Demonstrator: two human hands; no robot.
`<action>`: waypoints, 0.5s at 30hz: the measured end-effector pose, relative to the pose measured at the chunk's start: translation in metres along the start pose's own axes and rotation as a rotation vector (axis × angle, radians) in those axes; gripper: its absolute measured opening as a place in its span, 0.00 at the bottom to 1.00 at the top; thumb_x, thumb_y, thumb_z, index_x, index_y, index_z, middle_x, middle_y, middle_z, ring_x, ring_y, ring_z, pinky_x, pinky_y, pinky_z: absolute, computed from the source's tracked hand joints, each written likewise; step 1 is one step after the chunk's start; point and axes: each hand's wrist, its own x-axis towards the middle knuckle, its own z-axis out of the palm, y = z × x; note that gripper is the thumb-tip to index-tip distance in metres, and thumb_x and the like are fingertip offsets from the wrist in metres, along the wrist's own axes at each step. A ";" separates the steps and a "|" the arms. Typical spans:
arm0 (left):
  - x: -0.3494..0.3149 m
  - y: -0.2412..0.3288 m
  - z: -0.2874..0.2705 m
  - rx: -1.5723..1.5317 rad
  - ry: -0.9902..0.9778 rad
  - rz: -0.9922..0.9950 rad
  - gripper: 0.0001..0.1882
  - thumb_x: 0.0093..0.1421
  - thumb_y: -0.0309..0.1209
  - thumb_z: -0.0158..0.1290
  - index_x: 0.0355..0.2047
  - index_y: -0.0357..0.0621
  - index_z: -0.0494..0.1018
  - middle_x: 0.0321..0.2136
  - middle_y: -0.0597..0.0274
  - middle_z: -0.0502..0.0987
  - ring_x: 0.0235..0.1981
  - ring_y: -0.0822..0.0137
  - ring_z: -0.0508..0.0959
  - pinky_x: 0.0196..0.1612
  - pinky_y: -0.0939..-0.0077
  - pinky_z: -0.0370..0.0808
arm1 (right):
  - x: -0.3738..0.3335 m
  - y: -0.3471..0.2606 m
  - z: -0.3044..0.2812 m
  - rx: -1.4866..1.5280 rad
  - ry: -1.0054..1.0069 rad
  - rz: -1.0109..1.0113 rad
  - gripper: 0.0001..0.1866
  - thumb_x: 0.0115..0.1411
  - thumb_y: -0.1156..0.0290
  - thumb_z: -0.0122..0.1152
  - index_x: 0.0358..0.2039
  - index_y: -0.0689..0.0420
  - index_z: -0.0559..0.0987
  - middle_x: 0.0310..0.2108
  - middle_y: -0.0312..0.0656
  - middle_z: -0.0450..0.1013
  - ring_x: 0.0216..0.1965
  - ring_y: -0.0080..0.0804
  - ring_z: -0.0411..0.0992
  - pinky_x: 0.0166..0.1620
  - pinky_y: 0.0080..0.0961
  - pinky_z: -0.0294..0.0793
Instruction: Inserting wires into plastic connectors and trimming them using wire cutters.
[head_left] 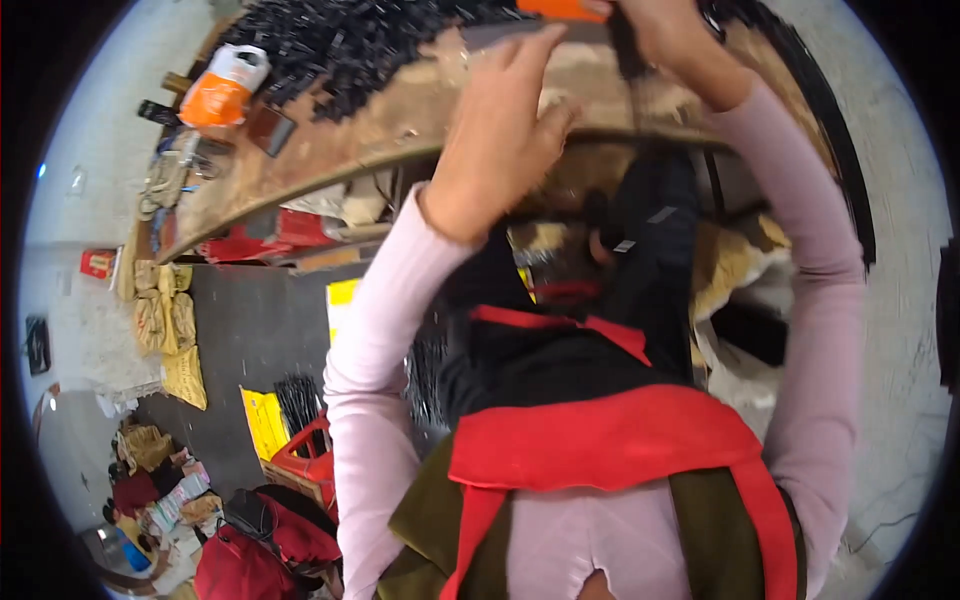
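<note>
Over the front part of the wooden table (350,150) is my left hand (500,135), its fingers apart and nothing in it. My right hand (675,40) is raised near the top edge of the view, with its fingers closed on a dark, blurred strip-shaped piece (627,45) that hangs down from them. The exact kind of this piece cannot be made out. An orange object (560,8), partly cut off by the upper edge, lies just left of my right hand. A large heap of small black pieces (345,50) covers the far left of the table.
On the table's left stand an orange-and-white plastic bag (225,88) and a dark flat rectangular object (270,130). Below left are a red crate (305,455), yellow sacks (178,320) and a red bag (245,560). A pale wall (900,300) rises at right.
</note>
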 end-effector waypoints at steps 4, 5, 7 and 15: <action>-0.035 -0.034 0.080 -0.814 -0.458 -0.620 0.34 0.61 0.25 0.58 0.64 0.31 0.56 0.50 0.52 0.74 0.51 0.68 0.72 0.54 0.73 0.70 | -0.052 0.083 0.000 -0.020 0.235 0.032 0.19 0.72 0.54 0.45 0.33 0.56 0.70 0.18 0.30 0.62 0.14 0.16 0.57 0.18 0.18 0.58; -0.046 -0.037 0.086 -0.818 -0.460 -0.636 0.34 0.61 0.25 0.58 0.64 0.31 0.56 0.50 0.52 0.74 0.51 0.68 0.72 0.54 0.73 0.70 | -0.063 0.107 -0.004 -0.017 0.235 0.048 0.19 0.72 0.54 0.45 0.33 0.56 0.70 0.18 0.30 0.62 0.14 0.16 0.57 0.18 0.18 0.58; -0.070 -0.044 0.099 -0.921 -0.495 -0.648 0.33 0.62 0.21 0.54 0.65 0.30 0.53 0.56 0.52 0.70 0.56 0.69 0.69 0.58 0.76 0.67 | -0.086 0.152 -0.011 0.026 0.245 -0.047 0.18 0.72 0.55 0.44 0.36 0.58 0.72 0.21 0.30 0.66 0.19 0.13 0.60 0.22 0.16 0.57; -0.192 -0.052 0.133 -0.859 -0.608 -0.645 0.26 0.60 0.19 0.52 0.59 0.31 0.61 0.52 0.56 0.72 0.55 0.66 0.69 0.59 0.72 0.66 | -0.184 0.212 0.005 -0.037 0.334 0.262 0.19 0.73 0.55 0.41 0.32 0.55 0.70 0.19 0.29 0.62 0.18 0.14 0.57 0.21 0.14 0.56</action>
